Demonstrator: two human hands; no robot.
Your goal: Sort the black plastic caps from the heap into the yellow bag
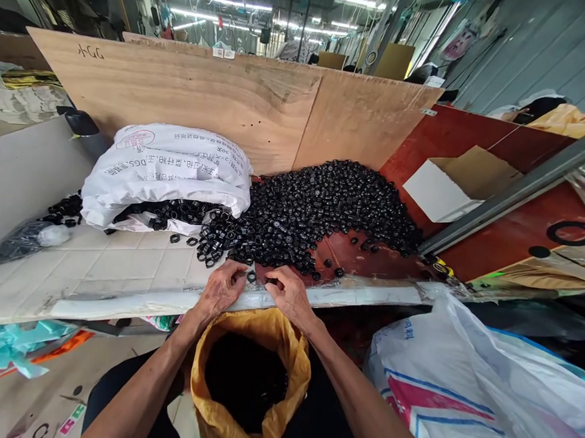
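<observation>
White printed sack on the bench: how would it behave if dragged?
The white sack probably flexes and sags, as its skin is creased. It may be fairly heavy, judging by its bulge. It would likely shed black rings, since some lie loose at its open edge.

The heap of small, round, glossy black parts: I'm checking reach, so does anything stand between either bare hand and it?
Nothing visible does. The heap begins just beyond the left hand and right hand. One loose black ring lies between the hands, blocking neither; the bulging white printed sack sits farther back on the left.
</observation>
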